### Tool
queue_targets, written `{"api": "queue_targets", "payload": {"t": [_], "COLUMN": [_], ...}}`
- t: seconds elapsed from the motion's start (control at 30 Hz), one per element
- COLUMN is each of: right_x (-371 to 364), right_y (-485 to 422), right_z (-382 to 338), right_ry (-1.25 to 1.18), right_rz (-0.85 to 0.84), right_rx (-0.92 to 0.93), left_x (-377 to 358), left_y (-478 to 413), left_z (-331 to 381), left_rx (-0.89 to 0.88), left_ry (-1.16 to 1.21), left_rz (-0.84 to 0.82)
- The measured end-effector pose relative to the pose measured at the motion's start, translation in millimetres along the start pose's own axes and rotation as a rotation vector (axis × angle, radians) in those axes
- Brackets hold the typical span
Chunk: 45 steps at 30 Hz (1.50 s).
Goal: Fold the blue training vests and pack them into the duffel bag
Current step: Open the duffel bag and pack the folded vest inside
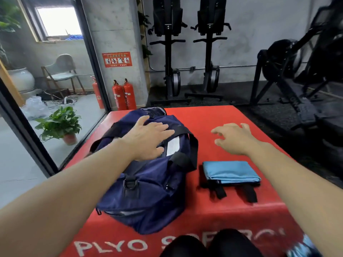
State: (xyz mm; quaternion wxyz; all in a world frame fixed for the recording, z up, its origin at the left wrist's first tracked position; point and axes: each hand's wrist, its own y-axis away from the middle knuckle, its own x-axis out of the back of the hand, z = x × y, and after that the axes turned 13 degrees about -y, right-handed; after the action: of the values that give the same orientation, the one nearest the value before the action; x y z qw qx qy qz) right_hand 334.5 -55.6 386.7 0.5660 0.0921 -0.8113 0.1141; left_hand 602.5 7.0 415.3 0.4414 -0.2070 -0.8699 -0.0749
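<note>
A navy duffel bag (148, 175) with black straps lies on the red plyo box (219, 115). My left hand (148, 138) rests flat on top of the bag with fingers spread, holding nothing. To the right of the bag lies a folded light-blue training vest (231, 171) with black straps sticking out toward me. My right hand (233, 138) hovers over the bare red surface beyond the vest, fingers apart and empty. A patch of blue fabric (300, 247) shows at the bottom right edge, blurred.
Two red fire extinguishers (123, 94) stand by the concrete pillar behind the box. A potted plant (61, 123) sits behind the glass wall on the left. Black gym machines (187, 52) line the back wall and the right side. My knees (211, 245) are at the near edge.
</note>
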Motion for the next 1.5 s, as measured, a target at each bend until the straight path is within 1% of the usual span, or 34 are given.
{"api": "queue_targets", "payload": {"t": [0.07, 0.13, 0.17, 0.23, 0.33, 0.47, 0.53, 0.63, 0.67, 0.73, 0.83, 0.9, 1.0, 1.03, 1.07, 1.13, 1.23, 1.3, 1.33, 1.43, 1.5], "right_x": [2, -1, -4, -11, -29, -54, -65, -82, -85, -91, -93, -92, -94, -98, -100, -94, -57, -36, -27, -6, -3], "right_y": [24, 48, 58, 73, 83, 70, 58, 38, 35, 28, 19, 15, 13, 12, 13, 20, 39, 36, 31, 7, -12], "right_z": [26, 47, 55, 72, 94, 117, 125, 130, 129, 130, 132, 135, 139, 143, 147, 146, 107, 82, 69, 18, -23], "right_ry": [-0.059, -0.091, -0.102, -0.138, -0.230, -0.512, -0.593, -0.663, -0.665, -0.599, -0.536, -0.543, -0.570, -0.576, -0.581, -0.654, -0.737, -0.694, -0.663, -0.573, -0.625], "right_rz": [0.042, 0.056, 0.046, 0.024, 0.005, 0.071, 0.070, 0.059, 0.046, 0.008, -0.036, -0.051, -0.024, -0.005, 0.023, 0.135, 0.313, 0.388, 0.397, 0.354, 0.325], "right_rx": [-0.103, -0.201, -0.249, -0.347, -0.474, -0.580, -0.628, -0.693, -0.721, -0.779, -0.842, -0.854, -0.867, -0.848, -0.805, -0.707, -0.623, -0.508, -0.433, -0.219, -0.095], "left_x": [13, 21, 24, 25, 19, 10, 1, -14, -16, -13, -11, -11, -12, -9, -8, -2, 23, 38, 43, 49, 41], "left_y": [-8, -22, -30, -48, -74, -96, -104, -114, -118, -124, -131, -133, -131, -128, -127, -125, -119, -113, -107, -82, -59], "left_z": [37, 75, 94, 129, 172, 201, 207, 211, 212, 210, 208, 206, 207, 206, 206, 200, 173, 142, 123, 59, 15], "left_rx": [-0.030, -0.042, -0.028, 0.050, 0.235, 0.492, 0.548, 0.586, 0.590, 0.672, 0.660, 0.736, 0.708, 0.740, 0.705, 0.662, 0.619, 0.635, 0.660, 0.701, 0.721], "left_ry": [0.110, 0.290, 0.402, 0.617, 0.787, 0.895, 0.871, 0.770, 0.768, 0.897, 1.022, 1.125, 1.226, 1.279, 1.241, 1.196, 1.182, 1.148, 1.135, 1.122, 1.106], "left_rz": [0.076, 0.079, 0.043, -0.090, -0.252, -0.418, -0.499, -0.614, -0.628, -0.634, -0.609, -0.631, -0.588, -0.586, -0.534, -0.437, -0.341, -0.230, -0.180, -0.008, 0.074]}}
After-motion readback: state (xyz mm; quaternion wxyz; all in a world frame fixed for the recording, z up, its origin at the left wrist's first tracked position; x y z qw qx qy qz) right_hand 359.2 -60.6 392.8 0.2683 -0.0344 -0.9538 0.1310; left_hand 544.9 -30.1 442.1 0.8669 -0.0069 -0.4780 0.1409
